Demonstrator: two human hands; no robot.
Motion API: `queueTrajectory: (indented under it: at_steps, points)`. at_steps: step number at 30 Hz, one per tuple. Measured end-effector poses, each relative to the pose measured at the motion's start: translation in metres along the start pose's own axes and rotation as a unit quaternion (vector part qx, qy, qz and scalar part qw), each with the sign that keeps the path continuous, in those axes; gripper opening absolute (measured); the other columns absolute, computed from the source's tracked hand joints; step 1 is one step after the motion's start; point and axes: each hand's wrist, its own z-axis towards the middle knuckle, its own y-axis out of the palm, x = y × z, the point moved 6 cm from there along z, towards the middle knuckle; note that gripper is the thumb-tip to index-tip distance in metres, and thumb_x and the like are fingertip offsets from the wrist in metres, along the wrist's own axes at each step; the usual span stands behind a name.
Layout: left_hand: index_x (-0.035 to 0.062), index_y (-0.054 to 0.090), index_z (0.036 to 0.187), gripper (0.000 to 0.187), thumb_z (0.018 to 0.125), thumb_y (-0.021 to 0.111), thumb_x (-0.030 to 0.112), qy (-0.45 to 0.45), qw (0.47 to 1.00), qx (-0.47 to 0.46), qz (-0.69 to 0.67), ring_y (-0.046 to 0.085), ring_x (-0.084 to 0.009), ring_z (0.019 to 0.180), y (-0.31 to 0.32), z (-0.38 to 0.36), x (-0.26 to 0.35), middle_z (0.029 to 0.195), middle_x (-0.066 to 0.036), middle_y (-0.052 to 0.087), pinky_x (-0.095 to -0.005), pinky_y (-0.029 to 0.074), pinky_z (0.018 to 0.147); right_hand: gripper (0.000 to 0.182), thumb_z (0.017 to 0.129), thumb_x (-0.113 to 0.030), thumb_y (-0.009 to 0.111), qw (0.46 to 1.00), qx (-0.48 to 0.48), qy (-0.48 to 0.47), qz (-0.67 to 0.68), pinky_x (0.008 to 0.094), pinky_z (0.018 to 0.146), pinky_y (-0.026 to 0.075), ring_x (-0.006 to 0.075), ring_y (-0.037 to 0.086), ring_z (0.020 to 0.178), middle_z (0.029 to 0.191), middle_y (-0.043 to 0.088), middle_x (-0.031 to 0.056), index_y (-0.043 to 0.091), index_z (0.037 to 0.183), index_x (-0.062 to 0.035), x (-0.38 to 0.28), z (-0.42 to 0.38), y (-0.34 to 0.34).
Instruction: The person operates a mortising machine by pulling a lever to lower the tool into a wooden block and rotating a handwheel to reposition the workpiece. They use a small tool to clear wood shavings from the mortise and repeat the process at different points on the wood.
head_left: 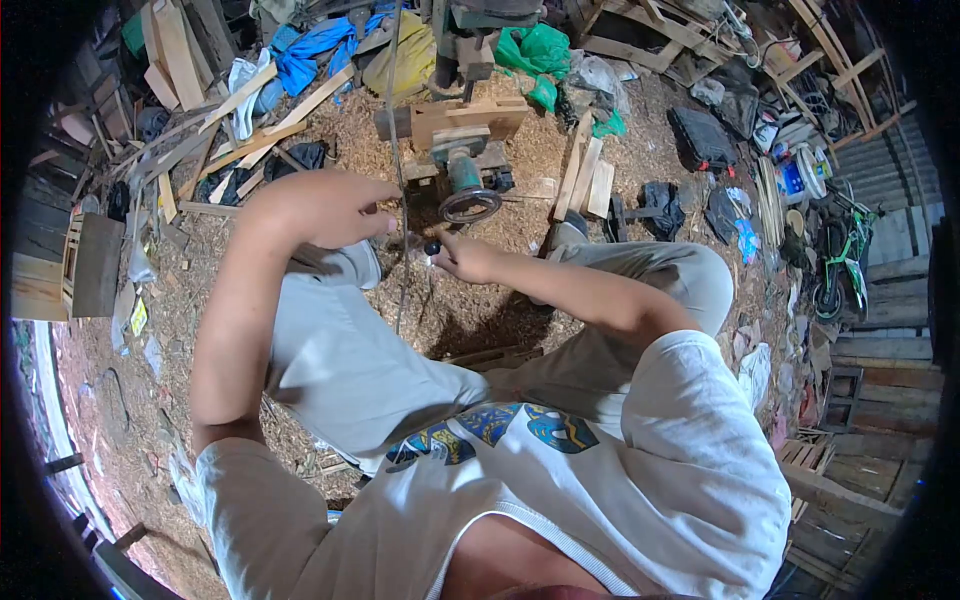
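My left hand (345, 209) is at the centre left, its fingers apart and curved beside a thin upright cord (396, 110), with nothing visible between them. My right hand (467, 257) is closed round a small dark object with a round black end (432, 247); the rest of that object is hard to make out. Just beyond both hands stands a green vise-like device (464, 172) with a round handwheel (470, 207). A wooden board (468, 121) lies crosswise behind the wheel.
Sawdust covers the ground (490, 310) between my legs. Loose wood pieces (585, 175) lie right of the wheel. A black case (702, 138), green plastic bags (533, 52), a blue sheet (310, 58) and a small green bicycle (845, 262) stand or lie farther out.
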Motion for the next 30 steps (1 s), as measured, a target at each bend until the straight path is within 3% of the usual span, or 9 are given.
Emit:
queueTrajectory:
  at_steps: [4, 6, 9, 11, 14, 17, 21, 27, 30]
  points:
    - [0.0078, 0.058, 0.148, 0.054, 0.105, 0.059, 0.04, -0.017, 0.999, -0.028, -0.003, 0.068, -0.0441, 0.114, 0.0, -0.004, 0.0, 0.123, -0.026, 0.071, -0.0484, 0.054, 0.098, 0.085, 0.112, -0.053, 0.042, 0.989, -0.059, 0.121, 0.06, 0.0511, 0.088, 0.057, 0.0441, 0.073, 0.095, 0.104, 0.075, 0.0276, 0.01, 0.167, 0.0025, -0.003, 0.016, 0.018]
    - [0.008, 0.058, 0.148, 0.054, 0.105, 0.06, 0.041, -0.021, 0.999, -0.028, -0.006, 0.068, -0.0444, 0.113, -0.002, -0.006, -0.001, 0.122, -0.027, 0.072, -0.0488, 0.054, 0.097, 0.085, 0.111, -0.052, 0.042, 0.986, -0.063, 0.118, 0.104, 0.0506, 0.094, 0.056, 0.0423, 0.072, 0.104, 0.115, 0.075, 0.0276, 0.009, 0.168, 0.0005, -0.003, 0.018, 0.02]
    - [0.0082, 0.059, 0.147, 0.054, 0.104, 0.06, 0.041, -0.017, 1.0, -0.022, -0.007, 0.068, -0.045, 0.111, -0.001, -0.007, 0.002, 0.12, -0.027, 0.072, -0.0496, 0.054, 0.096, 0.08, 0.109, -0.053, 0.045, 0.96, -0.089, 0.162, 0.21, 0.0497, 0.097, 0.055, 0.0412, 0.072, 0.107, 0.116, 0.076, 0.0251, 0.023, 0.167, -0.001, -0.009, 0.011, 0.013]
    - [0.0083, 0.059, 0.147, 0.054, 0.104, 0.06, 0.041, -0.01, 1.0, -0.019, 0.004, 0.068, -0.0453, 0.11, -0.003, -0.005, -0.001, 0.12, -0.027, 0.072, -0.0499, 0.054, 0.096, 0.071, 0.107, -0.051, 0.049, 0.972, -0.014, 0.121, 0.202, 0.0493, 0.093, 0.056, 0.0392, 0.073, 0.103, 0.111, 0.077, 0.023, 0.046, 0.157, -0.0001, 0.005, 0.037, 0.015]
    - [0.0082, 0.059, 0.147, 0.054, 0.104, 0.06, 0.041, 0.009, 1.0, -0.022, 0.008, 0.068, -0.0447, 0.112, 0.001, -0.001, 0.002, 0.121, -0.027, 0.072, -0.0497, 0.054, 0.096, 0.062, 0.106, -0.048, 0.051, 0.974, 0.036, 0.125, 0.186, 0.0486, 0.087, 0.058, 0.0382, 0.075, 0.095, 0.104, 0.078, 0.0223, 0.062, 0.142, 0.0013, 0.002, 0.044, 0.018]
    - [0.0079, 0.059, 0.148, 0.055, 0.104, 0.06, 0.041, 0.006, 1.0, -0.014, -0.019, 0.068, -0.0439, 0.115, -0.002, 0.001, 0.007, 0.124, -0.026, 0.071, -0.0486, 0.054, 0.098, 0.059, 0.106, -0.047, 0.05, 0.952, -0.041, 0.171, 0.251, 0.049, 0.088, 0.058, 0.0388, 0.075, 0.096, 0.11, 0.076, 0.0255, 0.063, 0.14, -0.0001, 0.001, 0.04, 0.019]
    - [0.0077, 0.058, 0.149, 0.056, 0.104, 0.061, 0.041, 0.01, 1.0, -0.011, 0.005, 0.068, -0.0428, 0.117, 0.003, 0.01, 0.004, 0.128, -0.025, 0.071, -0.047, 0.054, 0.101, 0.056, 0.106, -0.046, 0.049, 0.968, -0.023, 0.135, 0.211, 0.0486, 0.087, 0.058, 0.0397, 0.074, 0.095, 0.109, 0.075, 0.0265, 0.063, 0.141, -0.0037, 0.002, 0.046, 0.021]
    - [0.0078, 0.056, 0.151, 0.058, 0.105, 0.06, 0.042, -0.006, 1.0, -0.023, 0.008, 0.068, -0.0419, 0.119, -0.001, 0.014, 0.01, 0.131, -0.024, 0.07, -0.0467, 0.054, 0.102, 0.056, 0.109, -0.043, 0.044, 0.967, -0.078, 0.113, 0.216, 0.0507, 0.106, 0.051, 0.046, 0.066, 0.122, 0.132, 0.068, 0.0322, 0.055, 0.15, -0.0072, -0.015, 0.044, 0.015]
    - [0.0078, 0.055, 0.152, 0.059, 0.105, 0.06, 0.043, -0.005, 1.0, -0.025, 0.012, 0.067, -0.0417, 0.121, 0.0, 0.015, 0.008, 0.134, -0.024, 0.069, -0.0465, 0.053, 0.104, 0.056, 0.109, -0.042, 0.044, 0.978, -0.048, 0.109, 0.172, 0.0506, 0.107, 0.05, 0.0467, 0.066, 0.123, 0.132, 0.068, 0.0316, 0.056, 0.148, -0.0046, -0.011, 0.049, 0.02]
